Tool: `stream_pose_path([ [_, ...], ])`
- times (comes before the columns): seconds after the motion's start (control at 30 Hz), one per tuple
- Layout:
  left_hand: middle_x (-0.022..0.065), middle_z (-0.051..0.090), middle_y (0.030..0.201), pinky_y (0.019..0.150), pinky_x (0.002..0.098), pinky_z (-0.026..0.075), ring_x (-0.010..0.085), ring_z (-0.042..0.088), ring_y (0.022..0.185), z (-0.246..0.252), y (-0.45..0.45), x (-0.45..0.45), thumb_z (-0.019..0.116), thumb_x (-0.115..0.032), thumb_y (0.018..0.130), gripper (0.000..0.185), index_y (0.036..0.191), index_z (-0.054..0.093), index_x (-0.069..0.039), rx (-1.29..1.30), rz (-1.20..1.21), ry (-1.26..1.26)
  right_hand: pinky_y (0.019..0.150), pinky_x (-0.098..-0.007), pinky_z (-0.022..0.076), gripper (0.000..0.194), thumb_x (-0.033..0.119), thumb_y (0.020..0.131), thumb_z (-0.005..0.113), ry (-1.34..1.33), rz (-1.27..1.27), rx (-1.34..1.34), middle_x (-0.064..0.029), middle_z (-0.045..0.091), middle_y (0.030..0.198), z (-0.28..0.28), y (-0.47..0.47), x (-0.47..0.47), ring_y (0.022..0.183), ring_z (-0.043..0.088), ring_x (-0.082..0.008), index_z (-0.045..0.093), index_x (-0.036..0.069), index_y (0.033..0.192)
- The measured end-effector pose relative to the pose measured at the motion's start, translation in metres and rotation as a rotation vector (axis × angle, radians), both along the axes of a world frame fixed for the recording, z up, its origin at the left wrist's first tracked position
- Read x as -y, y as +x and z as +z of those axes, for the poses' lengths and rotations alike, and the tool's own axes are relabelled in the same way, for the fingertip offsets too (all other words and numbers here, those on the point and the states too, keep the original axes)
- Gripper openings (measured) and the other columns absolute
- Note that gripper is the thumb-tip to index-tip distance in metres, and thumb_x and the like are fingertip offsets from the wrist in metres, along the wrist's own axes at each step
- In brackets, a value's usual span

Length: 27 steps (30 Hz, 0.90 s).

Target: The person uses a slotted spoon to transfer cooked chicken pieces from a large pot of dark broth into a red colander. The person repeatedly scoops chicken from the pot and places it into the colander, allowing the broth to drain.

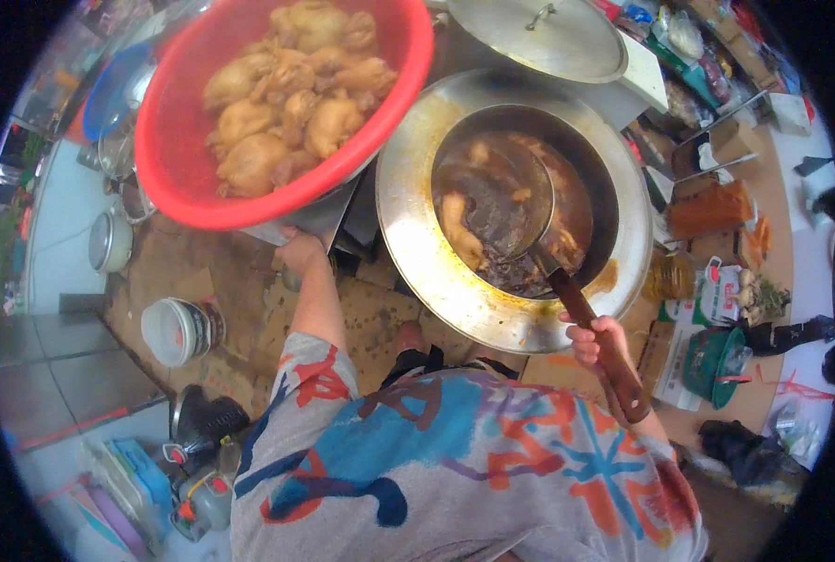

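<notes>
My right hand (598, 340) grips the brown wooden handle of a large round ladle or strainer (515, 211). Its wide metal head dips into dark brown broth (572, 190) in a deep pot with a broad metal rim (417, 260). Pale meat pieces (459, 228) show in the broth around the head. At left, my left hand (302, 249) touches the edge of a metal stand (326, 214) under a red plastic basin (277, 211); its fingertips are partly hidden. Several whole plucked, yellowish-brown chickens (284, 112) are heaped in the basin.
A metal lid (551, 35) lies behind the pot. White buckets (171, 330) stand on the cardboard-covered floor (249, 358) at left. To the right are a jug of yellow oil (672, 275), a green basin (716, 369) and boxes (740, 140).
</notes>
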<state>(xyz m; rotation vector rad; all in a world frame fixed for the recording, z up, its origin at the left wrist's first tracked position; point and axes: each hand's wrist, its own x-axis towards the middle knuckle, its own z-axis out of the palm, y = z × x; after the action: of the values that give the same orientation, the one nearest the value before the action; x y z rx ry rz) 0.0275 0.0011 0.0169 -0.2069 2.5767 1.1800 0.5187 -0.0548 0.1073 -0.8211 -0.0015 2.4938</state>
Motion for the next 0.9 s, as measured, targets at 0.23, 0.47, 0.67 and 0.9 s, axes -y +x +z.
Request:
stream_pose_path([
  [0.23,0.0314,0.054,0.108,0.085,0.0453,0.042,0.0428,0.053,0.101,-0.003,-0.003,0.004,0.042,-0.048,0.087,0.064,0.110,0.044,0.011,0.002,-0.010,0.013,0.044,-0.0236,0.0379,0.051,0.017,0.080,0.046,0.097,-0.116,-0.025,-0.0004,0.040,0.069,0.014,-0.003,0.018,0.050,0.039,-0.0094,0.037,-0.006,0.124],
  [0.47,0.0308,0.053,0.109,0.086,0.0478,0.041,0.0421,0.053,0.101,0.007,0.002,0.004,0.037,-0.046,0.088,0.063,0.113,0.040,0.011,0.035,-0.017,-0.020,0.044,-0.0243,0.0379,0.050,0.016,0.080,0.047,0.107,-0.198,-0.087,-0.0020,0.040,0.068,0.023,0.001,0.033,0.052,0.039,-0.0105,0.038,-0.010,0.122],
  [0.67,0.0306,0.053,0.110,0.085,0.0497,0.041,0.0431,0.053,0.101,-0.014,-0.007,0.005,0.033,-0.049,0.088,0.066,0.113,0.039,0.011,0.014,-0.035,0.044,0.046,-0.0252,0.0394,0.051,0.015,0.078,0.049,0.106,-0.276,-0.140,-0.0033,0.042,0.070,0.038,0.003,0.050,0.053,0.041,-0.0109,0.036,-0.011,0.121],
  [0.9,0.0312,0.052,0.110,0.085,0.0483,0.042,0.0429,0.053,0.101,-0.021,-0.011,0.005,0.035,-0.048,0.088,0.064,0.112,0.040,0.012,-0.002,-0.031,0.069,0.046,-0.0262,0.0406,0.051,0.016,0.079,0.048,0.053,-0.354,-0.190,-0.0034,0.041,0.070,0.059,0.003,0.077,0.052,0.043,-0.0114,0.036,-0.012,0.120],
])
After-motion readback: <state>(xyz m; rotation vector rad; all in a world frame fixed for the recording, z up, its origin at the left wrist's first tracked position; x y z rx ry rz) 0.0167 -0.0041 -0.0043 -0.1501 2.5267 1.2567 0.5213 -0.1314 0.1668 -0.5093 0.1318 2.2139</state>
